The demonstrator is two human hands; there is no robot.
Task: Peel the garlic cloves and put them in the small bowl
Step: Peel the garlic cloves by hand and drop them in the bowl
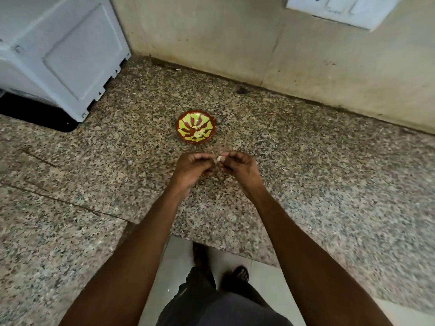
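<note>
A small pale garlic clove (219, 158) sits pinched between the fingertips of both hands, held above the tabletop (317, 161) just in front of the small bowl (195, 127). The left hand (191, 169) has its fingers curled inward with the tips closing on the clove from the left; the right hand (240, 167) mirrors it, fingers bent and tips meeting the clove from the right. The two hands touch at the fingertips, and only a small part of the clove shows between them, so whether any skin is on it cannot be told.

The small bowl is red-brown with a yellow-green leaf pattern and stands upright on the speckled granite tabletop, apart from the hands. A few pale garlic pieces (199, 132) lie in its middle.

To the far left a white appliance (63, 55) stands on the tabletop against the beige wall (235, 38). A white switch plate (341, 10) is fixed to the wall at upper right. A small pale scrap (285, 169) lies on the tabletop right of the hands. Below the tabletop's near edge, dark trousers (223, 307) and a sandalled foot (240, 275) show over a light tiled floor (174, 262).
</note>
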